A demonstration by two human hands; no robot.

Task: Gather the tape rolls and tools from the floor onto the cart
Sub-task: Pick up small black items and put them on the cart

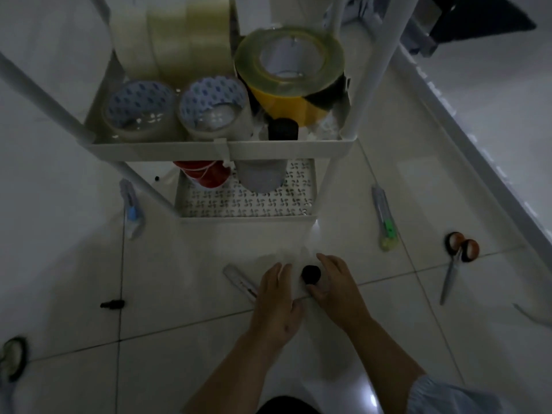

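Observation:
A small black tape roll (310, 274) lies on the white tiled floor in front of the white cart (268, 149). My right hand (334, 285) curves around the roll, with the index finger above it and the thumb below; I cannot tell whether they touch it. Just left of the roll, my left hand (276, 297) lies flat with nothing in it, covering the near end of a white utility knife (239, 280). The cart's upper shelf holds two clear tape rolls (140, 112), a big yellow-and-black roll (289, 82) and a small black roll (283, 130).
On the floor lie a blue utility knife (131, 210) at the left, a green one (385, 219) at the right, orange-handled scissors (457, 264), black-handled scissors (12, 360) and a small black part (112, 304). The lower shelf holds a red roll (203, 174) and a grey roll (260, 177).

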